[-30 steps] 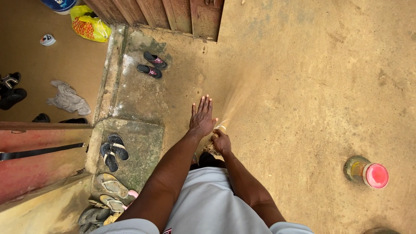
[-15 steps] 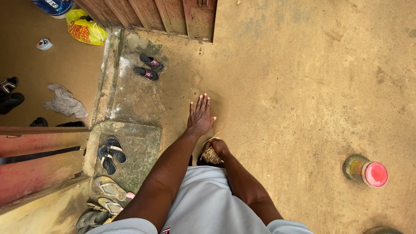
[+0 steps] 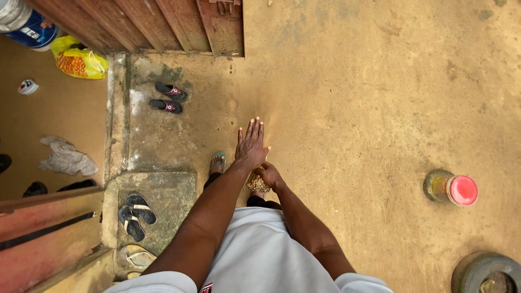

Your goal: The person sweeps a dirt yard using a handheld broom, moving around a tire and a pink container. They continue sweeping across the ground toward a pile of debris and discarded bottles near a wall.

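My left hand (image 3: 251, 144) is stretched out flat with the fingers apart and holds nothing; its wrist lies just above my right hand. My right hand (image 3: 269, 174) is closed around the bound end of a straw broom (image 3: 257, 183), a bundle of thin brown sticks. The rest of the broom is hidden under my hands and body. My foot in a green sandal (image 3: 218, 161) stands on the sandy ground just left of the hands.
A pair of black and pink sandals (image 3: 168, 97) lies by a wooden door (image 3: 163, 21). Black slippers (image 3: 135, 214) rest on a concrete step. To the right stand a pink-lidded jar (image 3: 453, 189) and an old tyre (image 3: 485, 274). A yellow bag (image 3: 78, 62) and a cloth (image 3: 66, 157) lie left.
The broom's blurred bristles, swung out ahead a second ago, are no longer seen. My view has shifted right and forward, and my sandalled foot and the tyre have come into view.
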